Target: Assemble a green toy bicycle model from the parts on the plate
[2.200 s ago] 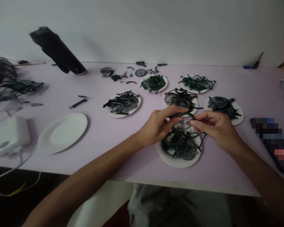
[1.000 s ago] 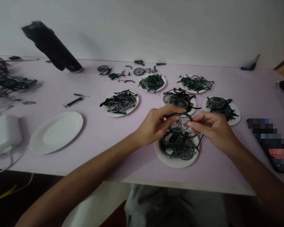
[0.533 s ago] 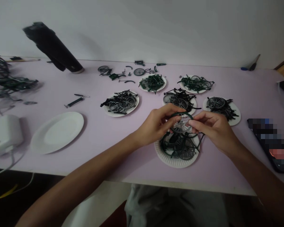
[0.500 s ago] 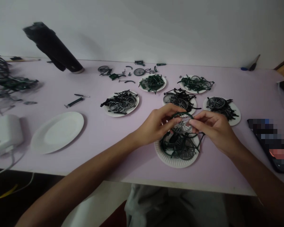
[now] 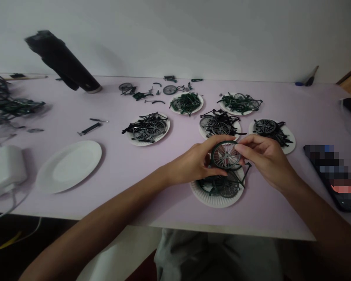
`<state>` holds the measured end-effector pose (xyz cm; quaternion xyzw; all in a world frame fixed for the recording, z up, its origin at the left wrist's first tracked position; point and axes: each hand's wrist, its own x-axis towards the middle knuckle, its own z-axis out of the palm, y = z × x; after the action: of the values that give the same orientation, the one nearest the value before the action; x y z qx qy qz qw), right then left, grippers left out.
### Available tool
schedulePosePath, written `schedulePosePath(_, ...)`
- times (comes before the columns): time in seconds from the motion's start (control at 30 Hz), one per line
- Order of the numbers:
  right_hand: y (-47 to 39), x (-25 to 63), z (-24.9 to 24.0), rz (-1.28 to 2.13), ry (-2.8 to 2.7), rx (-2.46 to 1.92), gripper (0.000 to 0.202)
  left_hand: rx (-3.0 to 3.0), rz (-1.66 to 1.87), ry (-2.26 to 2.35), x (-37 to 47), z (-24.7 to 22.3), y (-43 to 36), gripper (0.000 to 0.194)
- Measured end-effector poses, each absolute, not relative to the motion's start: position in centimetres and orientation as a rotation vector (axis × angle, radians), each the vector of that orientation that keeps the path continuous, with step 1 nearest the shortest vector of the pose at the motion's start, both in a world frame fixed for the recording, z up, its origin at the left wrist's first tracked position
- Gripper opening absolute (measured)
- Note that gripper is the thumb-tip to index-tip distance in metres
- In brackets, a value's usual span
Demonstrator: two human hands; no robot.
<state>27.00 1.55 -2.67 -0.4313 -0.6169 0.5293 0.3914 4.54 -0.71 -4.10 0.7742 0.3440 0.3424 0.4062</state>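
Between my two hands is a small spoked toy bicycle wheel [image 5: 226, 155] with a dark green rim piece round its edge. My left hand [image 5: 197, 160] grips it from the left, thumb below and fingers above. At the wheel's upper right, my right hand [image 5: 260, 156] pinches the rim between thumb and fingers. Directly under them stands a paper plate [image 5: 219, 201], with a green toy bicycle frame and another wheel [image 5: 230, 185] on it, partly covered by my left hand.
Several more paper plates [image 5: 166, 134] of dark bicycle parts stand behind my hands. To the left are a bare white plate [image 5: 70, 168], a screwdriver [image 5: 98, 120], a white adapter [image 5: 7, 168] and a tall black object [image 5: 64, 60]. A phone [image 5: 330, 175] lies at right.
The wheel has turned to face me more fully and now sits inside the rim piece. My left thumb has dropped to the wheel's lower edge. The view has shifted slightly.
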Motion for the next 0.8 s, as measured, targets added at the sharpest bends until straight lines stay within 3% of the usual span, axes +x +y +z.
schedulePosePath(0.37, 1.08, 26.92, -2.64, 1.455, -1.641, -0.986, 0.033, 1.937, 1.114, 0.866, 4.72, -4.24, -0.74, 0.075)
schedulePosePath(0.8, 0.72, 26.92, -2.13, 1.328, -1.788, -0.961, 0.041, 1.959, 1.169, 0.912, 4.94, -4.12, -0.94, 0.072)
